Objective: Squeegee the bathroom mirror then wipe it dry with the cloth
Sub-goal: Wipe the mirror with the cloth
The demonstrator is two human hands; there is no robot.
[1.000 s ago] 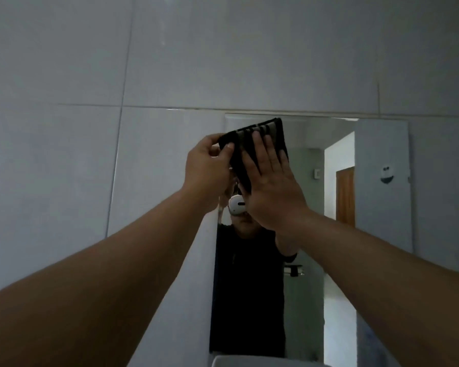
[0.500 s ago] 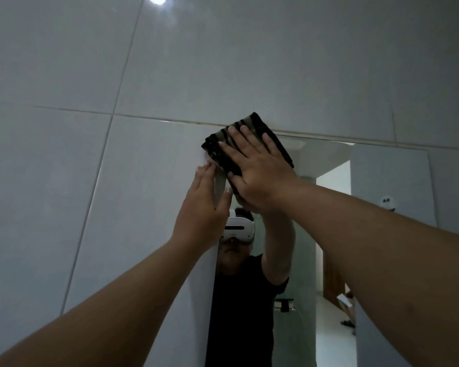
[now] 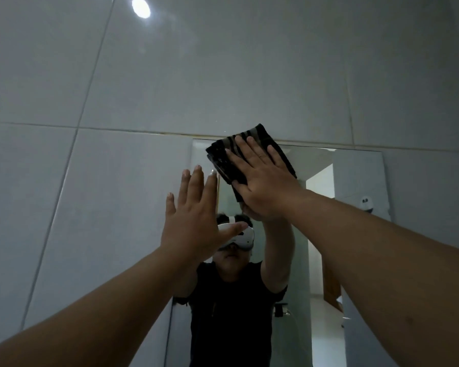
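Right hand flat, fingers spread, palm pressing folded dark striped cloth against mirror at top edge, near upper left corner. Cloth pinned under palm, not gripped in fist. Left hand held up, fingers extended, empty, over mirror's left edge, just left of cloth; contact with surface unclear. Grey tiled wall around mirror.

This is a home bathroom. Large glossy pale-grey wall tiles with thin grout lines cover the wall, and a frameless mirror is fixed flat against them. Its reflection shows more tiling and an open doorway leading to a brighter room.
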